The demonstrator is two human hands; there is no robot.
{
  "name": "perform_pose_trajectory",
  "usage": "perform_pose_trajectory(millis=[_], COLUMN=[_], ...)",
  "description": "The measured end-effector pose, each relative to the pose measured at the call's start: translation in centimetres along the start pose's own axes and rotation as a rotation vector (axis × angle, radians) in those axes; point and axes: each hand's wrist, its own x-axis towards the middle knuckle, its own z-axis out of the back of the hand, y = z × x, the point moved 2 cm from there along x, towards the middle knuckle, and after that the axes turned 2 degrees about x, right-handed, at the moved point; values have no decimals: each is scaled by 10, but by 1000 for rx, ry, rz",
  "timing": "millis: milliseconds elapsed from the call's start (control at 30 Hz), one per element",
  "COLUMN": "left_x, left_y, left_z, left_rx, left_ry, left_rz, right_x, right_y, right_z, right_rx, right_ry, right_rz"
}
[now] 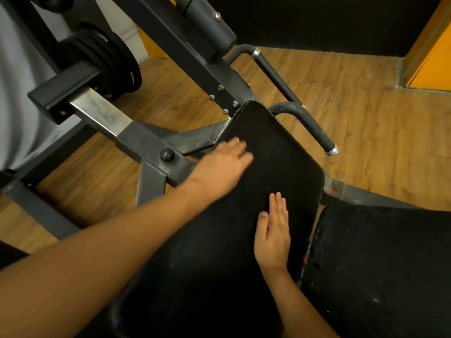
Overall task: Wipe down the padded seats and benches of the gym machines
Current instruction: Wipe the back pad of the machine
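**A:** How is the padded seat (275,152) looking?

**B:** It is running long and narrow with rounded corners. Its black cover is showing matte, with faint pale scuffs. It is sitting mid-view on the dark metal frame (151,145).

**A:** And the hands?

**B:** The left hand (219,167) is lying on the seat's left edge with its fingers stretched out, holding nothing. It is blurring, and a thin gold ring (238,151) is showing on 1 finger. The right hand (273,235) is resting palm-down nearer the seat's middle, its fingers straight and close together, also holding nothing.

**A:** Is anything lying beside that seat?

**B:** A second pad (378,264) is lying just to the right, black too, speckled with white flecks and worn along its near edge.

**A:** What about the metal?

**B:** The frame is showing square painted tubing, chipped and dusty, with 1 bare brushed-steel section (100,113) sliding into it. 4 bolts (223,100) are sitting on a plate above the seat's far end. 2 curved tube handles (314,128) with silver end caps are reaching out on the far right.

**A:** And behind it?

**B:** Round black weight plates (107,62) are stacking on the far left, and the wood-grain floor (366,106) is spreading underneath.
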Motion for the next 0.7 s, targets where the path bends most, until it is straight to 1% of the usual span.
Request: perform_pose_trajectory(millis=[67, 100, 233, 333, 400, 500, 700], left_x=[29, 42, 94, 127, 144, 154, 134], left_y=[27, 37, 54, 72, 83, 90, 86], left_z=[16, 20, 16, 4, -4, -11, -12], left_rx=[-202, -308, -655, -905, -1007, -1082, -1126], left_ry=[-116, -147, -192, -206, -210, -211, -248], left_rz=[134, 186, 396, 564, 607, 618, 593], right_x=[1, 0, -2, -2, -2, -2, -2], right_y=[1, 1, 2, 1, -1, 1, 0], right_z=[0, 1, 2, 1, 1, 1, 2], right_rx=[-4, -5, 42, 33, 26, 33, 43], right_ry=[5, 7, 11, 20, 11, 16, 22], right_rz=[-15, -18, -9, -14, -9, -9, -8])
